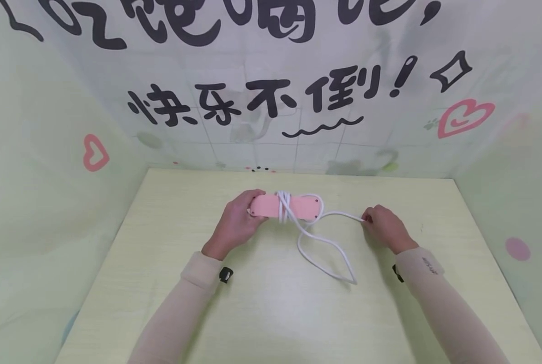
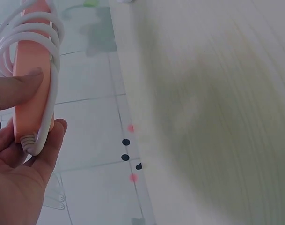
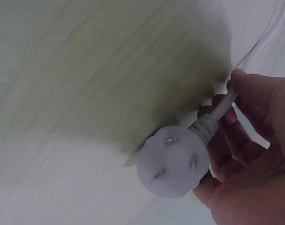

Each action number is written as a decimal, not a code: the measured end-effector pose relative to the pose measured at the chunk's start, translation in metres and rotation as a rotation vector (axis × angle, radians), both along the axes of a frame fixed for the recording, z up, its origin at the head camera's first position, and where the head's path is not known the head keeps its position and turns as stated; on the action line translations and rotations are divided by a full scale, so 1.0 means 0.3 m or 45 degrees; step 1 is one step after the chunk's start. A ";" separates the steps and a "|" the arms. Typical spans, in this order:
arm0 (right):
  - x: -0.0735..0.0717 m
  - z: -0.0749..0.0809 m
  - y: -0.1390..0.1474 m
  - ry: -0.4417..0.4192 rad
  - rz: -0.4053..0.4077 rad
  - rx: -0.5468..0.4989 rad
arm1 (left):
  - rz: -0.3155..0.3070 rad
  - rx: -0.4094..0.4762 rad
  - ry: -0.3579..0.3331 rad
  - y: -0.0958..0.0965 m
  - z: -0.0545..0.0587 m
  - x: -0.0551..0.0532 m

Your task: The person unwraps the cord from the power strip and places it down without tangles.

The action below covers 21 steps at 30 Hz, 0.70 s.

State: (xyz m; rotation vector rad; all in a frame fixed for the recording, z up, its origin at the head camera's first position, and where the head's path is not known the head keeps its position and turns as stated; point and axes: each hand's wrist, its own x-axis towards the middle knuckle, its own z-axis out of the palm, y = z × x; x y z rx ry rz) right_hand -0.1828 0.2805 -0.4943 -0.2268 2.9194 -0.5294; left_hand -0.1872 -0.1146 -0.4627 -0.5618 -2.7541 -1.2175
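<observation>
A pink power strip [image 1: 306,206] is held up over the table, with its white cord [image 1: 282,208] wound several times around the middle. My left hand [image 1: 240,222] grips the strip's left end, thumb on the pink face and fingers behind, near where the cord leaves the body [image 2: 29,143]. To the right, my right hand [image 1: 386,230] pinches the cord just behind its plug. In the right wrist view the round white plug [image 3: 172,161] shows three metal pins facing the camera. A slack loop of cord hangs between the two hands.
A pale wood-grain table [image 1: 298,313] lies below both hands. A white printed curtain [image 1: 271,146] with black lettering stands along the back edge, and pale green sheets [image 1: 39,212] close off the left and right sides.
</observation>
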 end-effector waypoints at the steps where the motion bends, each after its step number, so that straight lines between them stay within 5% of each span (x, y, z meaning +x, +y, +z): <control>1: 0.000 0.001 -0.004 0.004 -0.003 0.012 | 0.000 0.002 0.001 0.000 0.001 -0.001; 7: 0.006 0.033 -0.053 0.033 0.029 0.030 | 0.005 0.001 0.001 0.002 0.006 -0.003; 10: 0.022 0.080 -0.122 0.004 0.086 -0.111 | 0.005 0.003 -0.007 0.004 0.009 -0.005; 14: 0.078 0.158 -0.247 -0.134 0.199 -0.334 | 0.019 0.018 -0.031 0.008 0.007 -0.009; 18: 0.138 0.211 -0.349 -0.269 0.299 -0.414 | 0.063 0.025 -0.032 0.011 0.004 -0.012; 21: 0.163 0.232 -0.393 -0.374 0.278 -0.480 | 0.090 0.029 -0.019 0.011 0.001 -0.015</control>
